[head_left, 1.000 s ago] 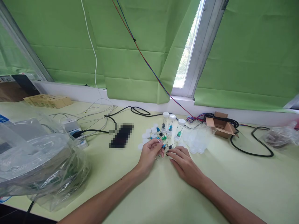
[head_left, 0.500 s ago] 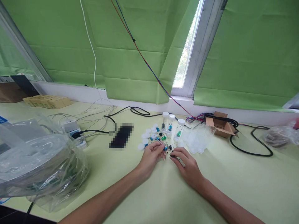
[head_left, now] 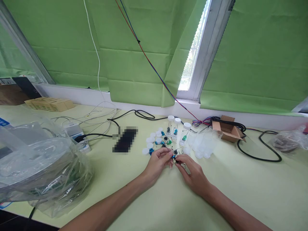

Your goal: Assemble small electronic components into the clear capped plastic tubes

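My left hand (head_left: 157, 164) and my right hand (head_left: 192, 175) meet fingertip to fingertip low over the pale green table (head_left: 149, 199). Both pinch around a small blue part with thin wire legs (head_left: 173, 156). Just beyond the fingers lie more small blue, green and black parts (head_left: 166, 142) and loose white caps (head_left: 150, 140). Three capped clear vials (head_left: 176, 130) stand upright behind them, each with a coloured part inside. A cluster of clear uncapped vials (head_left: 203, 142) lies to their right.
A large machine wrapped in clear plastic (head_left: 36, 163) fills the left side. Black and white cables (head_left: 101, 125) run across the back. An open small cardboard box (head_left: 227, 130) and a black cable loop (head_left: 260, 147) sit at the right, with a plastic bag (head_left: 290, 139) further right.
My hands have drawn together: the right hand rose from lying flat on the table and its fingertips now meet the left hand's at the small blue part.
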`<state>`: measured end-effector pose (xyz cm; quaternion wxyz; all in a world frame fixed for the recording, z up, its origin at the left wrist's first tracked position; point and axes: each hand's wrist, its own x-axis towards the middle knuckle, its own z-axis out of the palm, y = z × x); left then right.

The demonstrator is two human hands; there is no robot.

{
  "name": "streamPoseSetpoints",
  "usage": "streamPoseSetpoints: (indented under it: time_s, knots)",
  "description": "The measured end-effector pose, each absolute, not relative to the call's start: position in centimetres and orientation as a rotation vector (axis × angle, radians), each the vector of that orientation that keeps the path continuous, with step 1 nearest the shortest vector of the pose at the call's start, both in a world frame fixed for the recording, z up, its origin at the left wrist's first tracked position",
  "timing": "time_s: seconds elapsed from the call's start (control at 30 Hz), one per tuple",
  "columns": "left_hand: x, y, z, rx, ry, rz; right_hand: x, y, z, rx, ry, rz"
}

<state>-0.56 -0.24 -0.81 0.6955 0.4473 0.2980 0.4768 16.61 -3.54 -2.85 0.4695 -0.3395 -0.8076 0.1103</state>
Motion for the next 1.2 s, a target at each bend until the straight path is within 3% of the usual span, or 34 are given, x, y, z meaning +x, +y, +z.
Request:
streamPoseSetpoints:
  time_s: [1.2]
  knots:
    - [-0.77, -0.49, -0.29, 0.921, 0.682, 1.085, 16.61, -3.50, -2.81, -0.901, -1.792, 0.217]
